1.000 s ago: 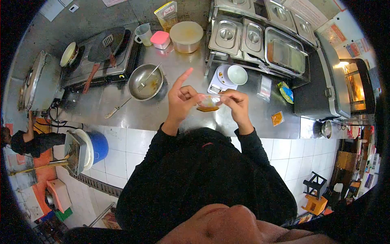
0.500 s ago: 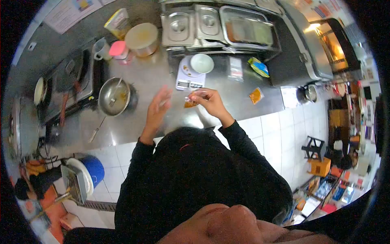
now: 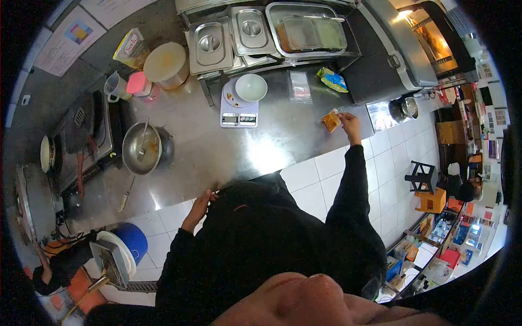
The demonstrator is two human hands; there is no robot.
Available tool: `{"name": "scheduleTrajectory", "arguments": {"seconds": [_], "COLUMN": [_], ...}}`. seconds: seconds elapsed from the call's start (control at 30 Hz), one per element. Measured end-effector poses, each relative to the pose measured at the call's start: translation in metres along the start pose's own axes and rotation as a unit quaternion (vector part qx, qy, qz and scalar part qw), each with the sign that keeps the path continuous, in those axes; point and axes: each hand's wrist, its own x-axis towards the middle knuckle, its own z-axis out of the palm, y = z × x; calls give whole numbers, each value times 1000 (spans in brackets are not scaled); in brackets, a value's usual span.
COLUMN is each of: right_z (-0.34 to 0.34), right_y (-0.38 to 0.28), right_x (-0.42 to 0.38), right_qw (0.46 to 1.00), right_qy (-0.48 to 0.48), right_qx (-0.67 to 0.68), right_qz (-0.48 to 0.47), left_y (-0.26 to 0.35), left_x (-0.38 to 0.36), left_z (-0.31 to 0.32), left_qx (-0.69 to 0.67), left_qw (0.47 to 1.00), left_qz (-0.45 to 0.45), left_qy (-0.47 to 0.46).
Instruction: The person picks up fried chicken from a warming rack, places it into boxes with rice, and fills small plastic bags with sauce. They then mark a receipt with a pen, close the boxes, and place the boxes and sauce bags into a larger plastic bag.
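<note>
Here at the left of the frame we see a metal pan (image 3: 153, 156) holding a fork (image 3: 142, 145), on the tabletop (image 3: 198, 122). Lower, left of centre, the left hand (image 3: 200, 210) has fingers loosely curled; we can't tell whether it grips anything. Upper centre, a bowl (image 3: 251, 87) sits on the scale (image 3: 239, 110). Right of centre, there's our orange-brown packet (image 3: 330, 121), its clear edge pinched in the right hand (image 3: 350, 126), fingertips nearly together.
</note>
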Motion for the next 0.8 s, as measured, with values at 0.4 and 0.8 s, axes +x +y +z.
{"name": "scheduleTrajectory", "arguments": {"seconds": [0.4, 0.8], "right_z": [11, -144], "right_y": [39, 41], "right_x": [58, -82], "right_qw": [987, 990], "right_qy": [-152, 5], "right_qx": [-51, 106], "right_qz": [18, -98], "left_y": [63, 244], "left_x": [6, 117], "left_z": [36, 307], "left_qx": [96, 164], "left_qw": [991, 932], "left_qz": [92, 303], "left_qy": [2, -113]}}
